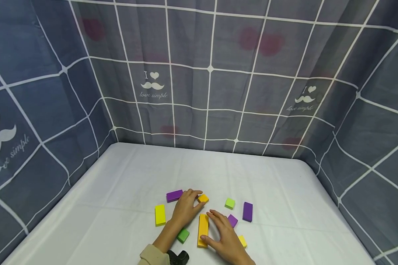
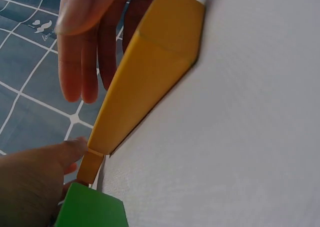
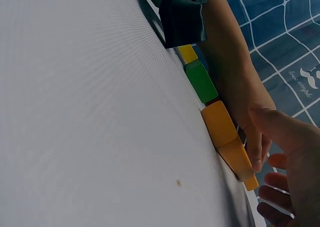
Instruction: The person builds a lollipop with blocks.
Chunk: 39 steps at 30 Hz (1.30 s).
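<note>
My left hand (image 1: 185, 208) pinches a small orange block (image 1: 203, 198) between thumb and fingers. In the left wrist view that block (image 2: 91, 167) stands beyond the far end of a long orange block (image 2: 150, 72). Nearer me, my right hand (image 1: 227, 239) is held over the long orange block (image 1: 203, 230), thumb and fingers spread apart. The right wrist view shows space between this hand (image 3: 295, 162) and the long block (image 3: 225, 132). A green block (image 1: 183, 235) lies beside my left forearm.
Purple (image 1: 174, 195) and yellow (image 1: 160, 215) blocks lie left of my left hand. Around my right hand are a light green block (image 1: 230, 203), a purple block (image 1: 247, 211), a smaller purple one (image 1: 232, 220) and a small yellow one (image 1: 242, 241). Grid-patterned curtains surround the white table (image 1: 199, 165).
</note>
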{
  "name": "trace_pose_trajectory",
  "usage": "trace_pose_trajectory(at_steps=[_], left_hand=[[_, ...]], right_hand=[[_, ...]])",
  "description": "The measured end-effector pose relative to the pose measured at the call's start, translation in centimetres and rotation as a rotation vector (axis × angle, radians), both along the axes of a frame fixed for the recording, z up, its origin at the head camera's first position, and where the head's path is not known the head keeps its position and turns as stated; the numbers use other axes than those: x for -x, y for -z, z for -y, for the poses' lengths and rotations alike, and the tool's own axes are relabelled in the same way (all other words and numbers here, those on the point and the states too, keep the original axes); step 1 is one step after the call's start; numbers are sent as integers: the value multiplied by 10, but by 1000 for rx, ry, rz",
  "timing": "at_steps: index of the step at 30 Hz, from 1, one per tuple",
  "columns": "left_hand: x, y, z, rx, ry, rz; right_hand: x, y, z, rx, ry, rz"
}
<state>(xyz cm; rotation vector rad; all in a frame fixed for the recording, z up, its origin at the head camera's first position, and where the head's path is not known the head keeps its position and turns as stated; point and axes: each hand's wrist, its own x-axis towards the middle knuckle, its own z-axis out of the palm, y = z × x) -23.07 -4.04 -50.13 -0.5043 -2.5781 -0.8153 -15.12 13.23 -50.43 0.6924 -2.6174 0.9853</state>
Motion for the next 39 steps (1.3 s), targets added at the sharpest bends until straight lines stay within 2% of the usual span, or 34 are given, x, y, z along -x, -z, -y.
trace_pose_trajectory(at_steps=[18, 23, 33, 39], left_hand=[[3, 4, -1, 64, -12, -5], [2, 4, 0, 58, -9, -6], [0, 0, 11, 4, 61, 95], [-2, 0, 17, -15, 115, 102]], right_hand=[[0, 5, -2, -89, -36, -6], [1, 4, -2, -96, -47, -9], [1, 4, -3, -108, -57, -3], [-1, 6, -3, -114, -56, -19]])
